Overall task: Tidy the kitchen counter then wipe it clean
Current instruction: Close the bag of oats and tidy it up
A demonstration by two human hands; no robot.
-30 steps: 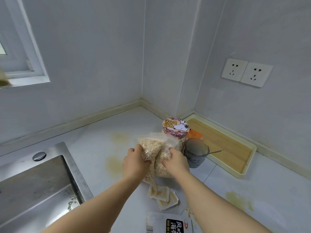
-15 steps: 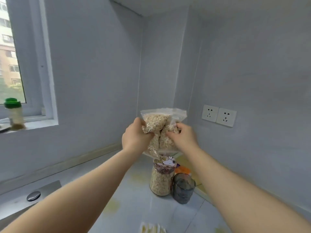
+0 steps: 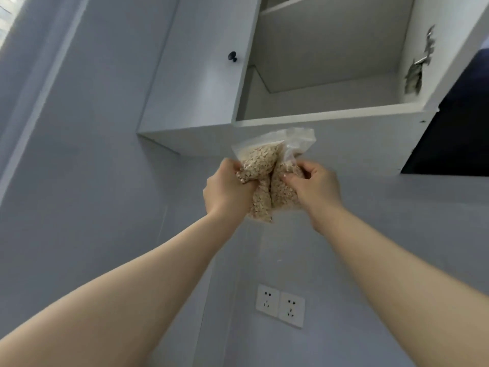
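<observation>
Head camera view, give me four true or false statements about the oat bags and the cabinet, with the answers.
1. The left hand and right hand both grip the clear plastic bags of pale oats. True.
2. The bags rest inside the open white wall cabinet. False: they are held below its bottom edge.
3. The cabinet's white door with the round black knob is closed. True.
4. The white double wall socket sits above the cabinet. False: it is on the wall below the hands.
</observation>
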